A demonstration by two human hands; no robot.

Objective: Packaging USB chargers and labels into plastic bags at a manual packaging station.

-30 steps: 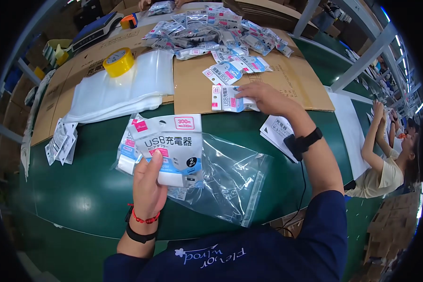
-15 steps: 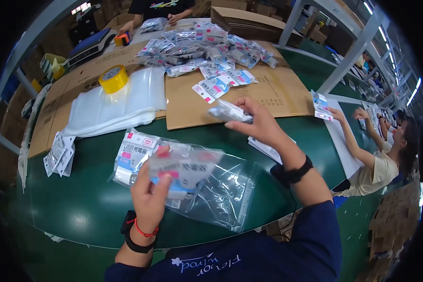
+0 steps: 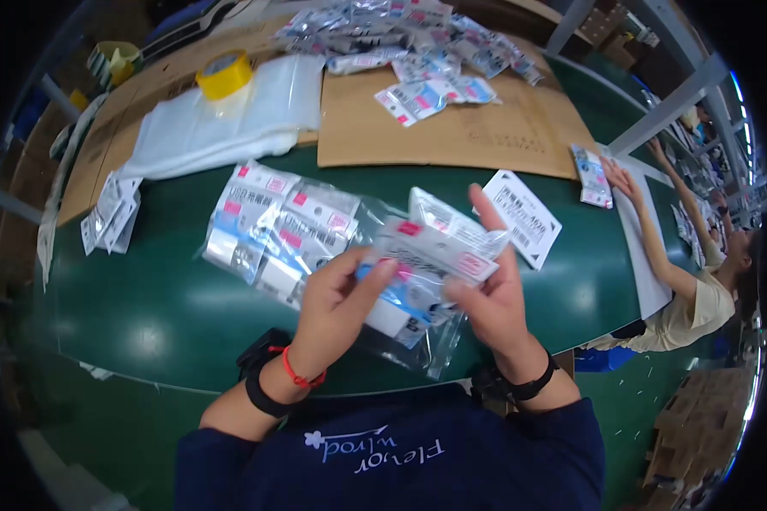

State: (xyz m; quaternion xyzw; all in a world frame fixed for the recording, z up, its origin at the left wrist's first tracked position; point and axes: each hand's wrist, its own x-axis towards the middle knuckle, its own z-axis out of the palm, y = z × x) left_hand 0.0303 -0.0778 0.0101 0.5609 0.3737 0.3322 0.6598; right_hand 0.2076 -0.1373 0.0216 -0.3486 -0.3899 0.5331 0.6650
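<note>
Above the green table [image 3: 162, 289], left hand [image 3: 337, 305] and right hand [image 3: 496, 298] pinch packets [image 3: 416, 285] between them.

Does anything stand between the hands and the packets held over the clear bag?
Nothing visible does: the left hand and right hand both touch the held packets directly, with the clear bag beneath rather than between.

The filled bag [image 3: 441, 352] lies on the counter [image 3: 128, 307] before me; above its right part, my left grip [image 3: 339, 302] and right grip [image 3: 496, 311] hold packets [image 3: 412, 294]; right of it lies a card [image 3: 520, 219]; behind it, a tape roll [image 3: 226, 79] sits on plastic sheets [image 3: 260, 119], a packet heap [image 3: 400, 38] on cardboard [image 3: 503, 140].
</note>
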